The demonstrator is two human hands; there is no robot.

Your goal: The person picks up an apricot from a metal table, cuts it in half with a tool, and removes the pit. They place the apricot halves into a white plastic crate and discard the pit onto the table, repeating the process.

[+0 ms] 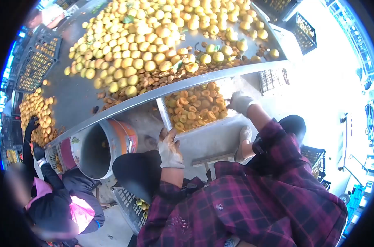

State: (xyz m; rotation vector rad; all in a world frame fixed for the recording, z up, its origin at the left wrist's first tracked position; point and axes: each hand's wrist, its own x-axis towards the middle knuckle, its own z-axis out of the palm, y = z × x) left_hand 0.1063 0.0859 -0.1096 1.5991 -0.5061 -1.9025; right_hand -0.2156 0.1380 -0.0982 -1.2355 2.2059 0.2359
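Halved yellow-orange fruits fill a pale tray [164,114] below the metal table's near edge. My left hand [170,150], in a stained white glove, has its fingers round the tray's near left corner. At the tray's right side, my right hand [240,103] in a greyish glove is curled over the edge; glare partly washes out its fingertips. Many whole yellow fruits [146,45] are heaped on the metal table, with brown pits and fruit pieces [154,80] along its near edge.
A large drum [92,150] stands left of my legs. A co-worker [51,201] in dark clothes reaches to the fruit at the left. Black crates stand at the far left [37,61], upper right [304,33] and lower right [314,158]. A crate [131,206] is beside me.
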